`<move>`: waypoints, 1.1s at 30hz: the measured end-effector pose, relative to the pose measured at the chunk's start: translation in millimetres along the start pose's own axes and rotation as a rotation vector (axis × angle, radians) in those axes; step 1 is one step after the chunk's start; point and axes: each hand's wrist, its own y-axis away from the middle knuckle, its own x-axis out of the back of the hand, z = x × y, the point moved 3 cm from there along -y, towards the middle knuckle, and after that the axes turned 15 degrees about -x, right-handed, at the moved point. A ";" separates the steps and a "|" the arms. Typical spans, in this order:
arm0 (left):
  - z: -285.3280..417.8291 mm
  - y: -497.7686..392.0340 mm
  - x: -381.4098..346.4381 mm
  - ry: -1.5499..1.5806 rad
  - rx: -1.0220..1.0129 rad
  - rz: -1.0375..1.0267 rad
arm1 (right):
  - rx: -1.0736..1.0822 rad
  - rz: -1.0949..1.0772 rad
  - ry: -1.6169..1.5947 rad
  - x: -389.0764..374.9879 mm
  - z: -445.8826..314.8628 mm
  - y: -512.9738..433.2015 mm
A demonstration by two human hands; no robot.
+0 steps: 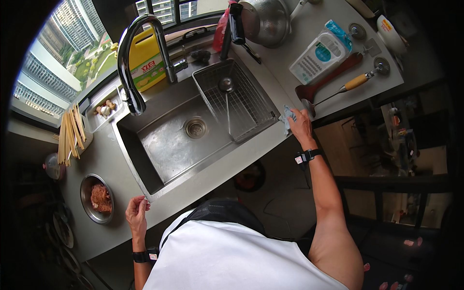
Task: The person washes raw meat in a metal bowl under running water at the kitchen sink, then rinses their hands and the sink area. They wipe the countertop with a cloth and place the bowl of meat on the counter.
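My right hand (301, 125) presses a crumpled light-blue cloth (285, 119) onto the counter beside the sink's right front corner, close to the steel head of a wooden-handled ladle (349, 85). My left hand (137, 214) is at the counter's front edge by the sink's left front corner, fingers curled together; whether something small is between them I cannot tell. Between the hands lies the stainless steel sink (170, 148), with a wire drying rack (253, 105) in its right part and a long-handled ladle (227, 87) lying on it. A chrome faucet (125, 54) arches above the basin.
Left of the sink are a steel bowl of raw meat (100, 197), a holder of chopsticks (72, 134) and a plastic tray (95, 121) with ginger and garlic. A yellow detergent jug (146, 58) stands behind. To the right are a white plastic box (319, 58), a brown spatula (331, 74) and a metal colander (266, 21).
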 end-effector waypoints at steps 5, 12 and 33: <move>6.4 -2.7 -4.9 -0.015 0.004 -0.041 | 0.063 -0.016 0.071 -50.5 28.2 -4.0; 7.3 10.5 -1.2 -0.037 0.023 -0.020 | 0.019 -0.007 -0.105 -85.1 29.0 54.9; 17.5 26.9 5.2 -0.164 0.033 -0.051 | 0.804 -0.542 -0.491 -91.5 -234.1 269.5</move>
